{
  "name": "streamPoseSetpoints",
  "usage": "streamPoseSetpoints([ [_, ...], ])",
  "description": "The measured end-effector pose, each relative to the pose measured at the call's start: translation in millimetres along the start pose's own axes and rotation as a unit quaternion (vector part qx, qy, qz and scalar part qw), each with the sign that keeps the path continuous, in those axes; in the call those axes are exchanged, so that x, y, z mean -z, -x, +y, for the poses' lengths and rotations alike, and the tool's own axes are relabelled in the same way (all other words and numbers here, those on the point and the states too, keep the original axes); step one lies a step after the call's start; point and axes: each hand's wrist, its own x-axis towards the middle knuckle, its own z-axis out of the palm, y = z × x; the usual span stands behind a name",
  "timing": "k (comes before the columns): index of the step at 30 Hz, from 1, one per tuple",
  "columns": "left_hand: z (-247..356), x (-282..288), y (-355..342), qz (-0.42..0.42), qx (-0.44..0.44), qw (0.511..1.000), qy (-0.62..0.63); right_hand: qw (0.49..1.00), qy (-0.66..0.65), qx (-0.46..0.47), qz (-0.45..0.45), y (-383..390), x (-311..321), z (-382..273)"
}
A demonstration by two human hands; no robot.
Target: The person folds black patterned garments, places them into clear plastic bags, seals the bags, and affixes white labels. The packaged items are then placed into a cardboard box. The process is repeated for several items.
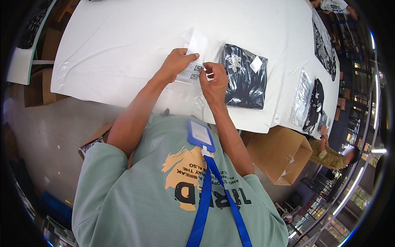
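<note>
Between my hands is a white strip of printed labels point(188, 77) with square codes on it, its upper end curling away over the table. My left hand point(180, 64) grips the strip, thumb on top. At the strip's right edge, my right hand point(214, 80) pinches with thumb and index finger near a code; the other fingers are curled. Just right of that hand lies a folded dark garment in a clear plastic bag point(245, 78), with a small white label point(256, 64) stuck on its upper right part.
A white-covered table point(123, 45) spreads ahead. At its right side are clear plastic bags point(301, 99) and dark patterned garments point(324, 45). An open cardboard box point(279, 154) stands below the right edge. Another person point(331, 152) works at the far right; a cardboard box point(43, 87) sits left.
</note>
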Motion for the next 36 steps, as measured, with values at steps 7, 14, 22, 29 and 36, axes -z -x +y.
streamPoseSetpoints([
  [7,1.6,0.5,0.8,-0.018,0.064,0.998,0.018,0.997,0.058,0.048,0.014,5.3,2.1,4.7],
  [14,0.8,-4.5,6.6,-0.001,0.091,0.996,-0.005,0.998,0.048,0.030,-0.032,5.3,11.6,7.2],
  [22,-0.4,-18.6,10.9,0.051,0.084,0.994,-0.043,0.993,0.043,0.104,-0.025,6.5,23.4,13.7],
  [29,-8.8,-3.5,-3.4,-0.019,0.090,0.996,-0.011,0.978,-0.057,0.179,-0.095,16.4,49.5,8.2],
  [36,-12.0,-8.1,-5.2,0.096,0.028,0.990,-0.099,0.983,-0.156,-0.003,-0.097,49.7,148.6,72.4],
])
